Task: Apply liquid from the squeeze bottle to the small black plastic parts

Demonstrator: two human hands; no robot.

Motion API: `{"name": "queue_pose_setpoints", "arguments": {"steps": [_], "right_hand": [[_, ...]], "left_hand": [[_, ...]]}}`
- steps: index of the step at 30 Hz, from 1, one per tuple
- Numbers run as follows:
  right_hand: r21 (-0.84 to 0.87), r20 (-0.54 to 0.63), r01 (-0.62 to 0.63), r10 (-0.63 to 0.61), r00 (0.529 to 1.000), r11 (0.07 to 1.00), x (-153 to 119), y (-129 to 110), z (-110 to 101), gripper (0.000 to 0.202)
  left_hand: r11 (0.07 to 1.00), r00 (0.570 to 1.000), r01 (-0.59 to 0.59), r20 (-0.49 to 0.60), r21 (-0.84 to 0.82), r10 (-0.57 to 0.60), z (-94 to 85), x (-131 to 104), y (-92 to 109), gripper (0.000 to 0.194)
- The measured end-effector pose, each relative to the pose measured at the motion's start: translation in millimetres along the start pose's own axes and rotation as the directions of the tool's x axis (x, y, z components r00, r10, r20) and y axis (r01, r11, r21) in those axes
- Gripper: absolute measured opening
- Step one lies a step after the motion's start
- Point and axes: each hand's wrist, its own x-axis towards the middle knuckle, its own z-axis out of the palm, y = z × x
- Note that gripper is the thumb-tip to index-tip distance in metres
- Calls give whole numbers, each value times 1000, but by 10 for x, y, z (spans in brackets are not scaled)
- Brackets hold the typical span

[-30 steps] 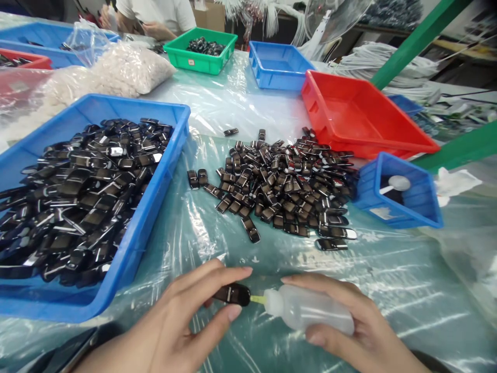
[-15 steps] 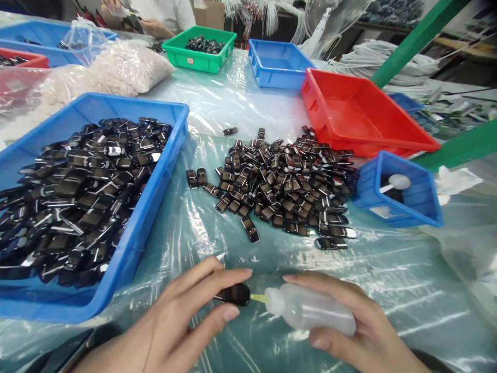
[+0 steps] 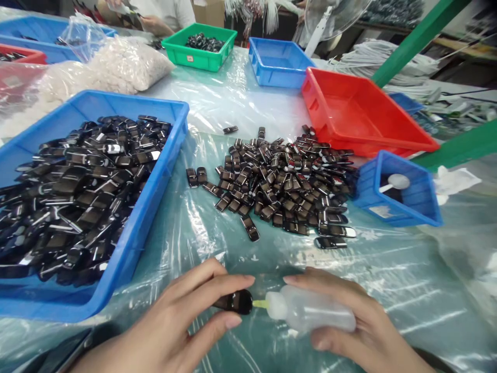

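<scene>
Between its thumb and fingers, my left hand (image 3: 186,316) holds a glossy black-brown plastic piece (image 3: 237,301) just above the green table. My right hand (image 3: 357,321) grips a translucent squeeze bottle (image 3: 310,309) lying sideways. The bottle's yellow needle tip (image 3: 259,303) points left, at the rounded end of the held piece; whether it touches cannot be made out. Beyond both hands lies a loose pile of similar dark pieces (image 3: 283,181). One single piece (image 3: 249,228) lies at the pile's near side.
A large blue tray (image 3: 145,217) full of dark pieces stands at left. Right of the pile are a small blue bin (image 3: 399,210) with a white scoop and a red tray (image 3: 361,109). Farther back are a green tray (image 3: 200,58), a blue tray (image 3: 281,72), a plastic bag (image 3: 132,62) and a person's hand (image 3: 155,25).
The held piece and its rounded end have shifted slightly toward me and to the right, with the bottle tip a little lower. Both hands keep their holds.
</scene>
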Motion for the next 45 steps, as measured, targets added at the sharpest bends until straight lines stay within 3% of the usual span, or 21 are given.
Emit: {"name": "queue_pose_setpoints", "arguments": {"steps": [8,19,25,31,36,40,43,45], "right_hand": [[-62,5,37,-37,999,997,-23,33,6,47],[-127,5,57,-57,998,990,-71,99,13,44],[-98,-18,49,-51,999,994,-33,71,26,43],[-103,-22,27,-30,999,994,-74,96,29,46],[-162,-137,-47,25,990,986,-123,191,24,38],[-172,-250,-65,20,968,983,-128,264,48,42],[-94,-303,-79,46,952,992,-61,292,107,36],[-68,-322,-96,69,944,993,3,291,152,31]], "left_hand": [[970,970,-238,-70,-48,234,-23,71,11,32],[985,983,-172,-77,-30,169,5,46,-7,31],[974,973,-221,-79,-45,217,-4,68,11,30],[989,986,-145,-84,-5,144,-10,62,11,31],[997,963,65,-260,-30,-71,-55,106,28,31],[988,930,132,-336,-76,-150,-41,95,49,33],[987,937,137,-313,-82,-156,0,68,46,33],[995,950,75,-300,-58,-89,14,58,34,31]]}}
